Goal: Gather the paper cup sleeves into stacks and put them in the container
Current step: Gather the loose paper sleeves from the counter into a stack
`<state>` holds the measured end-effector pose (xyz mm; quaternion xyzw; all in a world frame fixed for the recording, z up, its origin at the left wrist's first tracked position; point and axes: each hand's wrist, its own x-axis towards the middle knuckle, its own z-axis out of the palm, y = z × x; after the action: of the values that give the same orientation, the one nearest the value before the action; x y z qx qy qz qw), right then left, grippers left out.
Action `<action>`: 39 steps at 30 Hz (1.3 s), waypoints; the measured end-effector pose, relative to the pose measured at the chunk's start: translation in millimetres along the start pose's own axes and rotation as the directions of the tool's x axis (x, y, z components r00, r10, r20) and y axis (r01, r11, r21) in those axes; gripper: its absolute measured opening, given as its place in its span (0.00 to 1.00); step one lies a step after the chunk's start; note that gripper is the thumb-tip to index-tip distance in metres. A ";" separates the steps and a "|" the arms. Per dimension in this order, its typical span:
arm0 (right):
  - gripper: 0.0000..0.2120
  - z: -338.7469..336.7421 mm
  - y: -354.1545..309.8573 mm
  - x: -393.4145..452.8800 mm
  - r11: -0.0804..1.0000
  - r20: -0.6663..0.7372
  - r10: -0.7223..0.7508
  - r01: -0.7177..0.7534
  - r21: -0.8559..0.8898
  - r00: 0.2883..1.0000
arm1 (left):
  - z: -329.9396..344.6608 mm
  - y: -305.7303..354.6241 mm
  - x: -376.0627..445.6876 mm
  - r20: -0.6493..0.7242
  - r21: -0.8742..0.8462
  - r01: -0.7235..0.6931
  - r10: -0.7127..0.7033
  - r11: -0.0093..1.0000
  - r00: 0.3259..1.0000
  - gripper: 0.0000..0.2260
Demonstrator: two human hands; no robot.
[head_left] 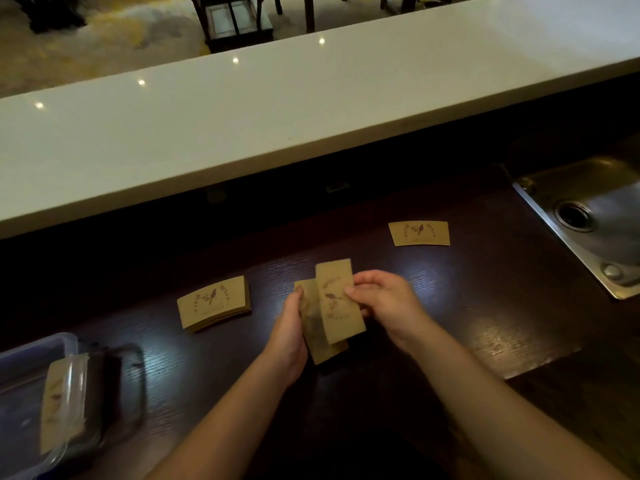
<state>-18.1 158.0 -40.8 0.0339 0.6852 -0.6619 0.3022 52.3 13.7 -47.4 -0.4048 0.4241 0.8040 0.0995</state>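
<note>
Brown paper cup sleeves printed with a bird lie on the dark wooden counter. My left hand (289,336) grips a small stack of sleeves (317,337) held on edge. My right hand (384,299) pinches a single sleeve (337,299) against the front of that stack. A neat stack of sleeves (213,303) rests flat to the left of my hands. One lone sleeve (419,233) lies flat farther back on the right. At the lower left stands a clear plastic container (20,348) with sleeves (62,400) inside it.
A white raised bar top (277,109) runs across the back, above the dark counter. A steel sink (595,216) is set into the counter at the right. Chairs and furniture stand beyond the bar.
</note>
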 end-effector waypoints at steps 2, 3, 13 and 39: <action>0.05 17.7 7.3 -3.5 0.997 0.023 0.007 -0.005 -0.078 1.000 | 2.7 -1.2 0.3 0.007 0.019 -0.015 0.015 1.000 1.000 0.19; 0.06 24.9 11.7 -4.5 0.984 -0.001 -0.010 0.009 -0.179 1.000 | 3.4 -1.9 0.0 -0.012 0.062 -0.031 0.032 0.998 0.999 0.16; 0.19 -45.1 -13.1 60.2 0.872 -0.478 -0.219 -0.049 -0.487 0.850 | -6.5 2.7 -1.4 -0.180 0.271 -0.050 0.102 0.961 0.978 0.04; 0.12 -1.7 -49.3 28.9 0.979 0.315 -0.091 0.143 -0.145 0.945 | -15.4 1.2 -24.7 -0.041 0.022 0.022 -0.021 1.000 0.999 0.25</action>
<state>-64.3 143.3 -10.5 -0.1353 0.6834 -0.6167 0.3666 76.5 5.7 -33.4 -0.4245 0.4304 0.7898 0.1042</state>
